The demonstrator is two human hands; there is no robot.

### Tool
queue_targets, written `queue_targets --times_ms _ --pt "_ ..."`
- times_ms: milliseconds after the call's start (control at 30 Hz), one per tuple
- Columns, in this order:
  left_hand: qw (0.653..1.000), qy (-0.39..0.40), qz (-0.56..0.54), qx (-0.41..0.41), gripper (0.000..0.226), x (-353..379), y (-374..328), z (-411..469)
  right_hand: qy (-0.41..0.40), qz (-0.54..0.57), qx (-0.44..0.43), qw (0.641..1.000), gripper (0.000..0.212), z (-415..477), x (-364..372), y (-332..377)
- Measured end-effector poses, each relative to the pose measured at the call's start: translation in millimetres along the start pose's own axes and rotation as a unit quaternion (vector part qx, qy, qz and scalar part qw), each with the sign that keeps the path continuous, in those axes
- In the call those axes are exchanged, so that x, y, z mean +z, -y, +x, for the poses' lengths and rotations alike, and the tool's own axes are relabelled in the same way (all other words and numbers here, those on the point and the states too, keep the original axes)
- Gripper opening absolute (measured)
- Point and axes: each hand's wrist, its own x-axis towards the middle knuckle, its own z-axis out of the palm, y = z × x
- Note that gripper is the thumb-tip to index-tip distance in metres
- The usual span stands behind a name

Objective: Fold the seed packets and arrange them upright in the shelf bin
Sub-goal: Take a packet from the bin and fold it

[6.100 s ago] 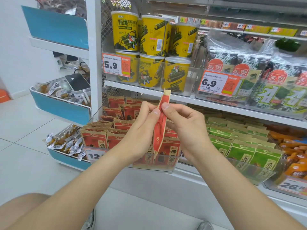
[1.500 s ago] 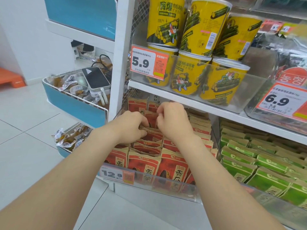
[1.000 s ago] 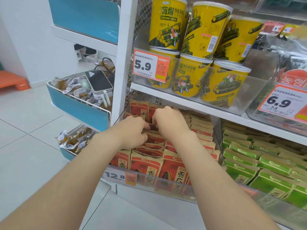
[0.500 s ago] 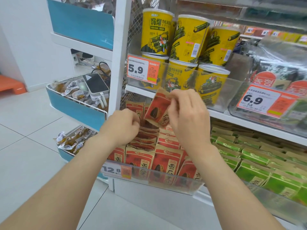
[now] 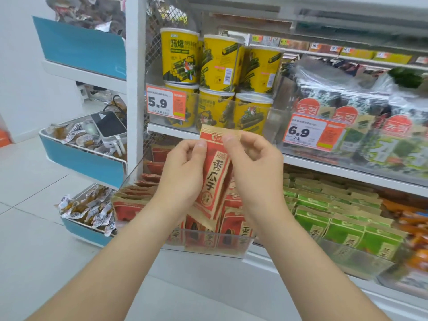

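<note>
Both hands now hold one red seed packet (image 5: 216, 174) upright above the shelf bin (image 5: 215, 247), left hand (image 5: 185, 174) and right hand (image 5: 257, 172) fingers clamped on its top edge.

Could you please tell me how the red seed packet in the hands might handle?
Probably light: the red seed packet hangs from thumb pinches of the left hand and right hand. Likely pliable, since its papery sides look curled inward between them.

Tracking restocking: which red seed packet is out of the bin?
The packet pinched between left hand and right hand above the bin; the other packets stand inside it.
</note>
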Motion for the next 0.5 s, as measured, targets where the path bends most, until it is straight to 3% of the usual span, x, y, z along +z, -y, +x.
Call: queue_targets --times_ms 133,233,333,500 --pt "0.985 -0.038 -0.144 -0.085 0.018 13.9 -3.9 -6.3 0.038 0.068 0.077 0.994 0.024 -3.2 -1.9 0.3" --pt "0.982 -0.041 -0.156 -0.093 0.013 18.2 -3.0 -4.9 0.028 0.105 0.105 0.989 0.029 -2.9 -0.7 -3.6" --pt "0.983 0.008 -0.161 -0.090 0.006 23.9 -4.0 -6.8 0.037 0.146 0.151 0.977 0.028 -3.2 -0.5 -8.5" --pt "0.961 0.042 -0.249 -0.116 0.050 30.9 -4.1 -12.2 0.047 0.123 0.155 0.979 0.020 2.8 -0.3 -13.1"
